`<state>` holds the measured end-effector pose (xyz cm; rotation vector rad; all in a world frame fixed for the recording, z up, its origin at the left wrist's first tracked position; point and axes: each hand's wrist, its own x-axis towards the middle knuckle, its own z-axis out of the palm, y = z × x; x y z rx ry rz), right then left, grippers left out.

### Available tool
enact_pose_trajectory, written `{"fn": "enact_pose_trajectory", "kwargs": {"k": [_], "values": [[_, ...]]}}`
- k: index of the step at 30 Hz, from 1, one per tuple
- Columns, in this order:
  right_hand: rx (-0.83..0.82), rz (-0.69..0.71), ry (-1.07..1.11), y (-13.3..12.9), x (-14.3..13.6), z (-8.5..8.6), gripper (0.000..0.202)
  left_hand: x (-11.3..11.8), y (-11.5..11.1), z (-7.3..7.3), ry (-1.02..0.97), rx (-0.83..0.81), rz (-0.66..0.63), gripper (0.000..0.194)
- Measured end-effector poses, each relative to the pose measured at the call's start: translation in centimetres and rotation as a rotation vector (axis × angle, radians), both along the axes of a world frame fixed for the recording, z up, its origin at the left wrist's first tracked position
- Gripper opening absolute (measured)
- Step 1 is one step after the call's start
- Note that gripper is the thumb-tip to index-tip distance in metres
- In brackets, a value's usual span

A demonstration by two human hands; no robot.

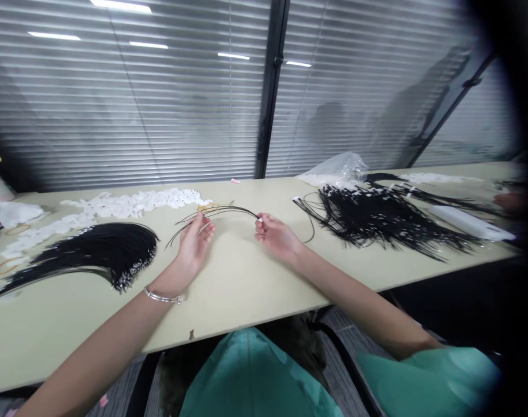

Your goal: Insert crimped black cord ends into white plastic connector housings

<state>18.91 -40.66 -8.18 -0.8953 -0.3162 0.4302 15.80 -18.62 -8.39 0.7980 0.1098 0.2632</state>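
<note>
A few thin black cords (pixel 229 209) arch above the table between my two hands. My right hand (pixel 276 236) pinches them at one end, where a small white piece shows at the fingertips. Toward their other end, the cords pass through the thumb and forefinger of my left hand (pixel 195 237), whose remaining fingers are loosely curled. Loose cord ends fan out beyond that hand. To the left lies a thick bundle of black cords (pixel 102 249) with shiny metal tips. On the right is a spread pile of black cords (pixel 377 217) with white bits among them.
Many small white pieces (pixel 133 202) lie along the back left of the table (pixel 241 284). A clear plastic bag (pixel 344 168) sits at the back right, and a long white object (pixel 468 222) rests by the cord pile. Another person's hand (pixel 511 201) shows at far right.
</note>
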Motion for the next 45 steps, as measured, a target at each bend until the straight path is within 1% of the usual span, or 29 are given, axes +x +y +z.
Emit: {"fn": "enact_pose_trajectory", "kwargs": {"k": [5,9,12,14,15,18,21,25,27,34,38,41,43,45], "values": [[-0.198,0.021,-0.281,0.7,-1.3,0.4,0.02,-0.5,-0.7,0.1,-0.021,0.13,-0.13,0.038],[-0.231,-0.018,-0.409,1.0,-1.7,0.5,0.02,-1.2,-1.7,-0.1,0.01,0.323,-0.236,0.046],[-0.258,-0.053,-0.439,1.0,-1.6,0.3,0.022,-1.8,-2.3,0.0,-0.039,0.488,-0.349,0.037],[-0.282,-0.055,-0.431,0.9,-1.4,0.2,0.024,-2.2,-2.5,0.2,-0.094,0.578,-0.429,0.031],[-0.293,-0.054,-0.425,0.9,-1.4,0.1,0.025,-2.3,-2.5,0.3,-0.12,0.615,-0.45,0.03],[-0.311,-0.067,-0.417,1.0,-1.3,0.0,0.026,-2.4,-2.5,0.5,-0.186,0.679,-0.453,0.028],[-0.316,-0.041,-0.409,1.2,-1.4,-0.2,0.025,-2.3,-2.7,0.4,-0.232,0.689,-0.472,0.028],[-0.307,0.057,-0.419,1.3,-1.6,-0.4,0.024,-2.3,-2.9,0.2,-0.24,0.698,-0.445,0.031],[-0.311,0.083,-0.42,1.4,-1.6,-0.4,0.025,-2.3,-2.9,0.2,-0.23,0.705,-0.426,0.033],[-0.379,0.143,-0.394,1.5,-1.7,-0.1,0.043,-2.1,-2.8,0.3,-0.238,0.763,-0.34,0.029],[-0.415,0.106,-0.375,1.2,-1.9,0.2,0.055,-1.6,-2.5,0.1,-0.284,0.861,-0.224,0.023],[-0.457,0.052,-0.36,1.0,-1.7,0.1,0.05,-1.2,-2.3,-0.2,-0.263,0.935,-0.127,0.02],[-0.496,0.014,-0.341,1.0,-1.2,-0.4,0.044,-1.0,-2.1,-0.5,-0.243,0.944,-0.104,0.021],[-0.542,-0.023,-0.336,1.2,-0.6,-1.3,0.039,-0.9,-2.1,-0.8,-0.214,0.932,-0.109,0.022]]}}
